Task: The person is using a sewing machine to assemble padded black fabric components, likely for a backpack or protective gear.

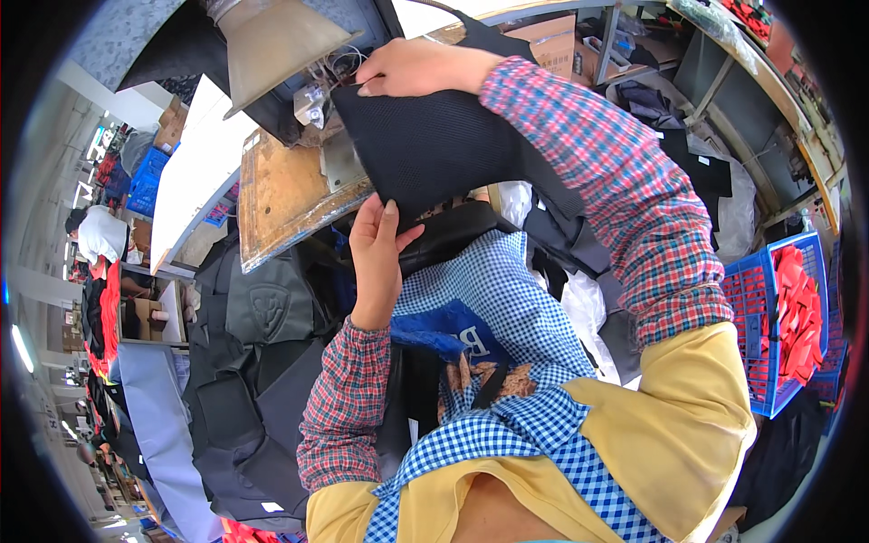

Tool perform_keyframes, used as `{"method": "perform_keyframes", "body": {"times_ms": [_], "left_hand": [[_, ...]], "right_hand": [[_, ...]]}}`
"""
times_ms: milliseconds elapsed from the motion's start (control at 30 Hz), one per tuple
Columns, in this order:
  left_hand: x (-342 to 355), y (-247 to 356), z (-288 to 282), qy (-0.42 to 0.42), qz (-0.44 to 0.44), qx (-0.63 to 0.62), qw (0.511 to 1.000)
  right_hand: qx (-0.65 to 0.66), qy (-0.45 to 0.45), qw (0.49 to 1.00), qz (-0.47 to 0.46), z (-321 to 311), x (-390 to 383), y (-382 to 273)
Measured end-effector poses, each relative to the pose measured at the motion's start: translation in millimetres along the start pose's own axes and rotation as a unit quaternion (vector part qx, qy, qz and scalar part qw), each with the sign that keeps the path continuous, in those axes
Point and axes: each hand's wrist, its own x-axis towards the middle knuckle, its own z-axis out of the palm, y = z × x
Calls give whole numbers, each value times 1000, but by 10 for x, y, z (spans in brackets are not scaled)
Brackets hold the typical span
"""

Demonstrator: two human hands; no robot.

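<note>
A piece of black ribbed fabric [434, 140] hangs stretched between my two hands in front of a sewing machine [276, 54]. With my right hand [421, 71], I grip its upper edge close beside the machine's needle area. Thumb and fingers of my left hand [373, 258] pinch the lower corner, with the hand below the fabric's left edge. The fabric trails off to the right, past my right forearm. Just left of the cloth lies the machine's metal plate [342, 161], set in a worn wooden tabletop [281, 195].
Black fabric pieces [244, 389] are heaped at the left, beside a white table surface [195, 172]. At the right stands a blue basket [759, 317] of red pieces [797, 312]. A cardboard box [550, 45] sits behind. Another person [100, 235] is far left.
</note>
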Motion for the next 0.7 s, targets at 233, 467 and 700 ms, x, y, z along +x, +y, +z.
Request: {"method": "perform_keyframes", "body": {"times_ms": [233,467,700], "left_hand": [[-138,339,349,-152,10,56,987],[196,250,945,-250,101,121,955],[728,151,1285,-282,153,119,940]], "right_hand": [[370,83,908,178,-1438,-728,-330],[435,150,874,155,-2481,-1566,-2],[547,105,827,71,-2302,-1265,268]]}}
